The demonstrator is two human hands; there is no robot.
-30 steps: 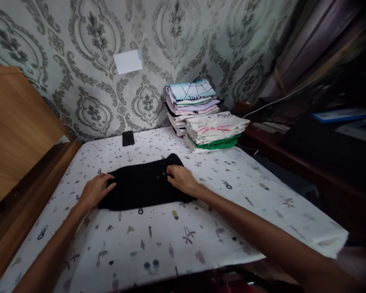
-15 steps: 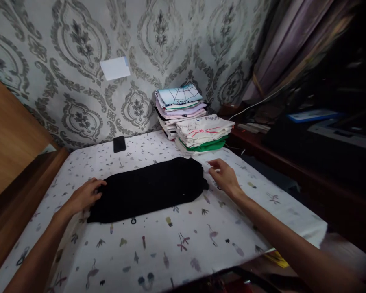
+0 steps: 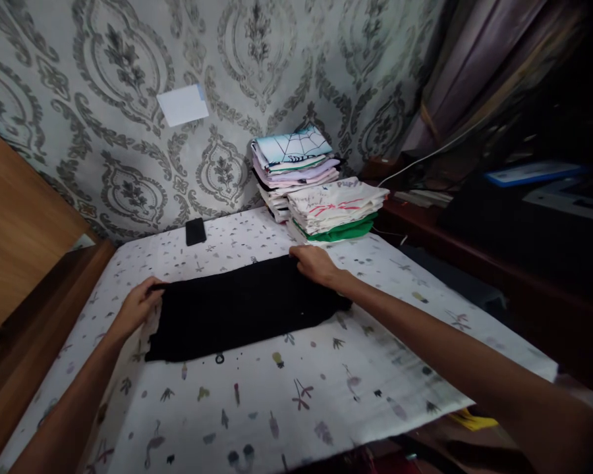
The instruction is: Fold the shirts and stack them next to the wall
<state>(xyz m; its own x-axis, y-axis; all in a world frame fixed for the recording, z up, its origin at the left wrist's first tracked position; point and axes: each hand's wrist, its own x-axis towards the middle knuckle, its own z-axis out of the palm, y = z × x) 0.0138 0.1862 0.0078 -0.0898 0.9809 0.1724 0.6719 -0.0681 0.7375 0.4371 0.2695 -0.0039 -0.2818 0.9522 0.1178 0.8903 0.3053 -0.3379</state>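
Observation:
A black cloth (image 3: 242, 306), folded into a long band, lies across the patterned white sheet (image 3: 257, 408). Its far left corner is pinched between the thumb and fingers of my left hand (image 3: 139, 304), lifted slightly. My right hand (image 3: 316, 264) grips the far edge near the cloth's right end, fingers closed on it. The fingertips of my right hand are partly hidden by the hand itself. The right end of the cloth reaches out under my right wrist.
Behind the cloth stand two stacks of folded clothes, one topped by a spider-web print (image 3: 294, 146), the other by a white garment (image 3: 336, 199). A black phone (image 3: 196, 232) lies near the wall. A wooden panel (image 3: 24, 230) is at left, a dark red ledge (image 3: 454, 257) at right.
My right hand has moved left from beside the cloth's right end and closed on its far edge. My left hand has closed on the far left corner and raised it a little.

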